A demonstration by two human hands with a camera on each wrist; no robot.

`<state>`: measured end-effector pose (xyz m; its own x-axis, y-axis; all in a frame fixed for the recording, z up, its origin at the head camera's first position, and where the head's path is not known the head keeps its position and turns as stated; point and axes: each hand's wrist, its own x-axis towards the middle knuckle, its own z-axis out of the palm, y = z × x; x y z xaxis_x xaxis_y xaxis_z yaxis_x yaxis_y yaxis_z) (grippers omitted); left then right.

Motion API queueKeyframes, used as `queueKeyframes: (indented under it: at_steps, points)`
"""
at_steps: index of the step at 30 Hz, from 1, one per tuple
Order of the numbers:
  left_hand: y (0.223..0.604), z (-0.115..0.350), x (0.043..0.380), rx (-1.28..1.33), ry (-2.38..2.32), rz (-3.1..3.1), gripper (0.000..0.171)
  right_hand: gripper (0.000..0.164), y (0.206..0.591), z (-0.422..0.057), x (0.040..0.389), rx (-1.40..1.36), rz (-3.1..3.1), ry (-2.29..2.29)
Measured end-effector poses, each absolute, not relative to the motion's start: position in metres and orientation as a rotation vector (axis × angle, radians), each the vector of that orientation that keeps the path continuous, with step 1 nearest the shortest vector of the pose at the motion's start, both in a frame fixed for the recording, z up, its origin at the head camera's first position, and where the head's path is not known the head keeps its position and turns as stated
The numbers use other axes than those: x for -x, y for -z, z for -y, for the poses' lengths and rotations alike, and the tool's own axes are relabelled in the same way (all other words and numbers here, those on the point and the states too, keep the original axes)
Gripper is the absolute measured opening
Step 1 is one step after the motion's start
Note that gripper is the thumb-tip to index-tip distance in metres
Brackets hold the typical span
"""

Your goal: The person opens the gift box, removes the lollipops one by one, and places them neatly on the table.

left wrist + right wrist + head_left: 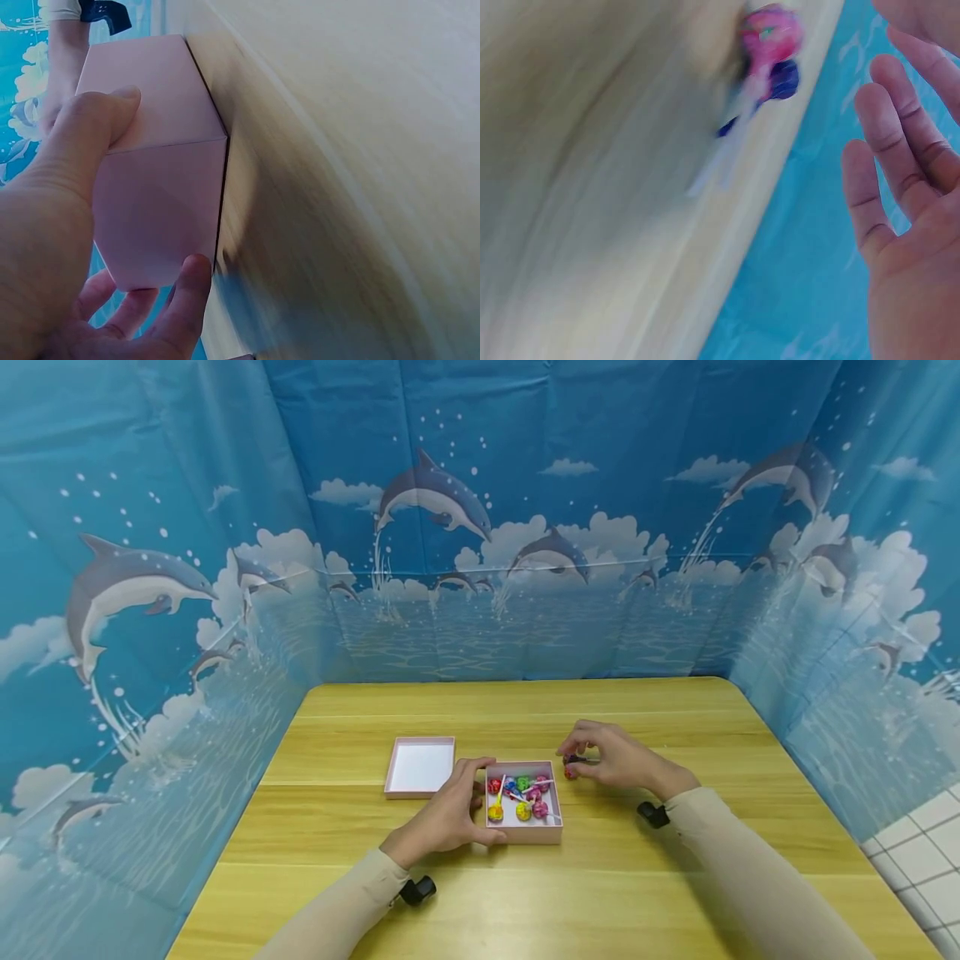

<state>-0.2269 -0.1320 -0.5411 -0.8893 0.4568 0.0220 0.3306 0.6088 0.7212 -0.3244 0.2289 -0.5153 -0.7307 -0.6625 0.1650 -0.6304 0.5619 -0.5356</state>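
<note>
A pink box (534, 835) stands uncovered on the table, holding several wrapped lollipops (522, 811) in red, yellow, green, blue and pink. My left hand (448, 814) grips its left side. In the left wrist view the thumb presses one face of the box and the other fingers reach round the adjoining face. To the right of the box, my right hand (618, 760) is above two lollipops on the table. The right wrist view shows them as a pink lollipop (774, 36) and a dark blue lollipop (784, 79), apart from the spread, nearly straight fingers.
A shallow pink lid (422, 766) with a white inside lies behind and left of the box. The wooden table (510, 902) ends at a blue dolphin-printed curtain (480, 635) at the back and sides. Each wrist carries a small black camera (417, 891).
</note>
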Motion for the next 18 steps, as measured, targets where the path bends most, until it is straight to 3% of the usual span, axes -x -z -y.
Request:
queueKeyframes:
  at_steps: [18]
  points:
    - [0.54, 0.133, 0.227, -0.661, -1.141, -2.658, 0.12, 0.021, 0.474, -0.179, 0.302, 1.486, -2.619, 0.677]
